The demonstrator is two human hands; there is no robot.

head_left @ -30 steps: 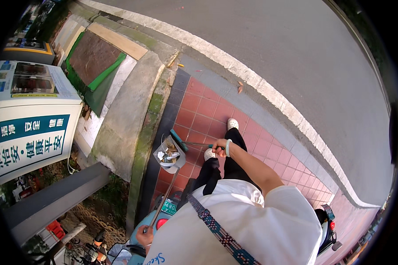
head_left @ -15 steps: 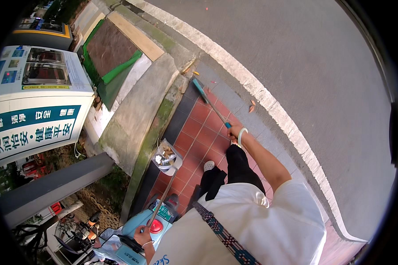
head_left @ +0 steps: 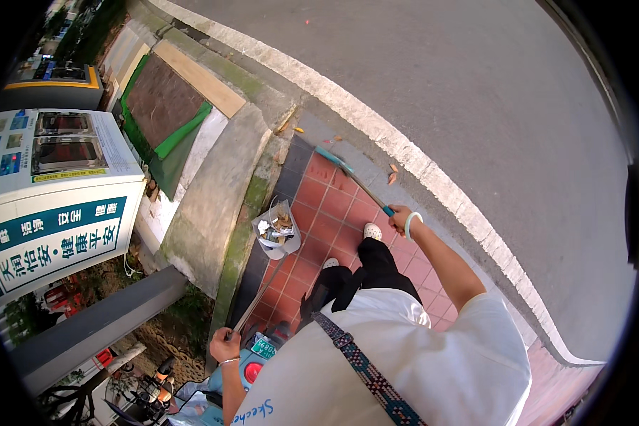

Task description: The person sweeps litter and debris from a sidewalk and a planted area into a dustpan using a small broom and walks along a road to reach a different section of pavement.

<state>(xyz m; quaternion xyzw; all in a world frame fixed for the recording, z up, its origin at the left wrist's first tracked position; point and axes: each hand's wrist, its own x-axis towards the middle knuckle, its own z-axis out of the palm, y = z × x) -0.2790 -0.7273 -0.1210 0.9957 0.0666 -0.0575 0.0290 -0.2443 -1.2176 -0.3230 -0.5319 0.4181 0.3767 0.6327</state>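
Note:
My right hand [head_left: 401,216] is closed round the blue grip of a broom, whose long metal handle [head_left: 368,193] runs forward to a narrow teal head [head_left: 334,160] on the red paving near the grey border strip. My left hand [head_left: 224,342] is closed on the long metal handle [head_left: 259,291] of a dustpan [head_left: 280,245]. The pan, at the left of the tiles beside the mossy kerb, holds crumpled white paper and brown litter. A few dry leaves [head_left: 392,175] lie beyond the broom head, toward the white road line.
Red tiles [head_left: 312,192] run between a mossy concrete kerb [head_left: 259,181] and the road [head_left: 511,156]. At left stand a white signboard cabinet [head_left: 50,184] and a grey beam [head_left: 106,316]. A teal scooter [head_left: 255,366] is by my left side, with other two-wheelers [head_left: 142,390] at lower left.
The broom has swung out from beside the dustpan toward the road-side edge of the tiles, and my right arm reaches further forward. The dustpan and my left hand have shifted slightly.

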